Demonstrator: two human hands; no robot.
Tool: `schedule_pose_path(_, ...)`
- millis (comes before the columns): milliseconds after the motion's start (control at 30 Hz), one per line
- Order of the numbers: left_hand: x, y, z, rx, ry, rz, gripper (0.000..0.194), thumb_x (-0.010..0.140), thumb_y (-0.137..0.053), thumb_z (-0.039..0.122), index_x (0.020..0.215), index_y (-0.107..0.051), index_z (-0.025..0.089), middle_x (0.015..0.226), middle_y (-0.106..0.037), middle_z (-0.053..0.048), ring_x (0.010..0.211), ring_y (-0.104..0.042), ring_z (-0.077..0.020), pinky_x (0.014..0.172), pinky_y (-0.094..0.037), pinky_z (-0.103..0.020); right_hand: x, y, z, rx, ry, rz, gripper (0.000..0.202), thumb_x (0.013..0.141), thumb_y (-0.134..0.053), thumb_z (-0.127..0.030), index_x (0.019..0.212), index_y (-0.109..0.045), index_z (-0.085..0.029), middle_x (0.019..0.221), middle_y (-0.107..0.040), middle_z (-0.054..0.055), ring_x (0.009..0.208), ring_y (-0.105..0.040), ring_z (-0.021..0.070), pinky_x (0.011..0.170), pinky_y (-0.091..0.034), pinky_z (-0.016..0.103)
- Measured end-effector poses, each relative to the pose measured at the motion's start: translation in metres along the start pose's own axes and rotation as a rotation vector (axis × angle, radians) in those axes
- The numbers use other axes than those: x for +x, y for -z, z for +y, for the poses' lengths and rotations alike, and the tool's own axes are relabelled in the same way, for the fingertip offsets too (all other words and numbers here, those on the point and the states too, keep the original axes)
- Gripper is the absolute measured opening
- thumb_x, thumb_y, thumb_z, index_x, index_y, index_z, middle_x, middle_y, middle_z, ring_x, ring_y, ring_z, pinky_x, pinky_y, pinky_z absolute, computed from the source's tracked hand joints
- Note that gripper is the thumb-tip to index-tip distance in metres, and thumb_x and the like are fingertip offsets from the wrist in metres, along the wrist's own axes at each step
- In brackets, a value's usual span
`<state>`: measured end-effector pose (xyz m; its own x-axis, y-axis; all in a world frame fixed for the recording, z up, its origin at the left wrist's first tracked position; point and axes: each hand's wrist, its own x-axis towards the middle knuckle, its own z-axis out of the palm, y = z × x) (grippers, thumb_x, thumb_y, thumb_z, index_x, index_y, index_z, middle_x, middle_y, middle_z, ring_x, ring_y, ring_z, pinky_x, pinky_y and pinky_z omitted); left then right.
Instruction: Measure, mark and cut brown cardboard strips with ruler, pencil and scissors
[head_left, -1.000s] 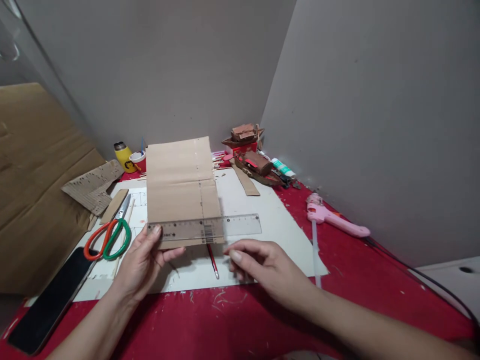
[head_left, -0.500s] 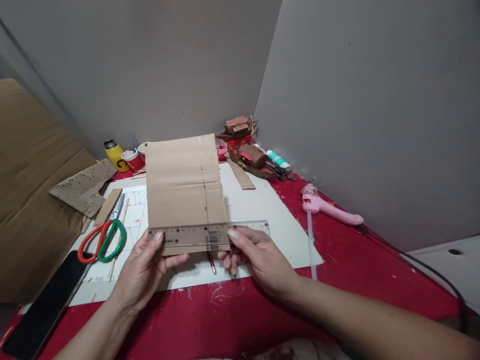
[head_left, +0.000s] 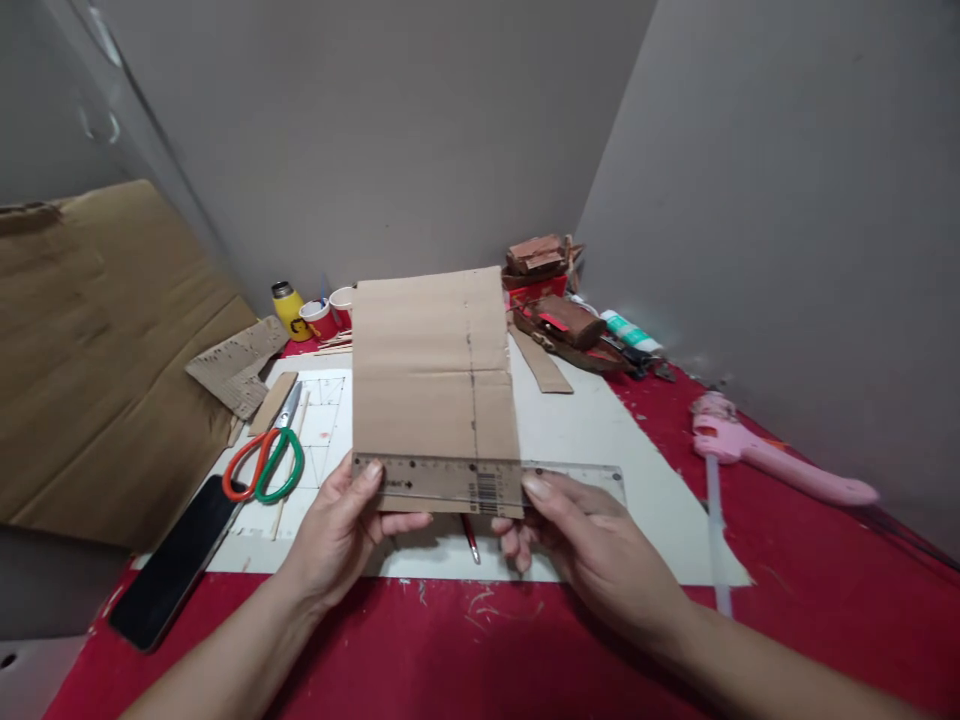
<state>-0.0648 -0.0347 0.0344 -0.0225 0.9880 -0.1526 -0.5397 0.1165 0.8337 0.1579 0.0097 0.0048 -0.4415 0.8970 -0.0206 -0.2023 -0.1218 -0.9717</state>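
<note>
A tan cardboard piece [head_left: 420,400] is held up over the table, with a fold line across it and a dotted pen line down its right part. Along its near edge lies a clear ruler [head_left: 442,482], whose right end sticks out past the cardboard. My left hand [head_left: 345,520] pinches the ruler's left end and the cardboard, thumb on top. With its thumb on the ruler at the cardboard's right edge, my right hand [head_left: 577,530] is closed on the ruler. Beneath the cardboard a red pen [head_left: 470,540] partly shows.
White paper [head_left: 600,430] covers part of the red table. Scissors [head_left: 281,465] and a black phone [head_left: 176,565] lie left. A pink glue gun [head_left: 780,460] rests at right. Behind stand a yellow bottle [head_left: 287,312], cups and brown model boats [head_left: 570,325]. Large cardboard [head_left: 112,370] leans at left.
The view has turned left, so everything sits farther right in the picture. Both hands keep their hold on the ruler and cardboard, with little visible change between them.
</note>
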Motion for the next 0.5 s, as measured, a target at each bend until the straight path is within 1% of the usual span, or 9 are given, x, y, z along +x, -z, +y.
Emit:
schedule_pose_path(133,-0.0018,-0.001,-0.0005,-0.004,0.003,0.0,0.041,0.087,-0.076,0.029,0.124,-0.06,0.025,0.108,-0.074,-0.003,0.09,-0.073,-0.0199,0.072,-0.066,-0.032,-0.0005,0.0009,0.0007,-0.043,-0.006,0.008,0.049,0.09,-0.061,-0.06,0.074,-0.074,-0.015,0.064,-0.072,0.008,0.051,-0.064,0.0156,0.052,-0.054,0.027)
schedule_pose_path(333,-0.0024,-0.0003,-0.0032,-0.008,-0.006,-0.003,0.034,0.088,-0.074,0.028,0.119,-0.062,0.023,0.112,-0.072,-0.005,0.095,-0.072,-0.0212,0.073,-0.066,-0.033,0.0004,0.0023,0.003,-0.11,-0.009,0.006,0.049,0.092,-0.058,-0.059,0.075,-0.074,-0.016,0.065,-0.072,0.008,0.053,-0.065,0.0167,0.055,-0.055,0.028)
schedule_pose_path(500,0.0003,0.0004,-0.0038,-0.012,-0.003,0.021,0.034,0.087,-0.075,0.027,0.118,-0.062,0.023,0.11,-0.072,-0.004,0.09,-0.073,-0.0196,0.07,-0.067,-0.032,0.0026,0.0021,0.0058,-0.041,-0.025,0.0,0.048,0.088,-0.062,-0.061,0.075,-0.073,-0.016,0.067,-0.073,0.008,0.053,-0.064,0.0152,0.054,-0.054,0.027)
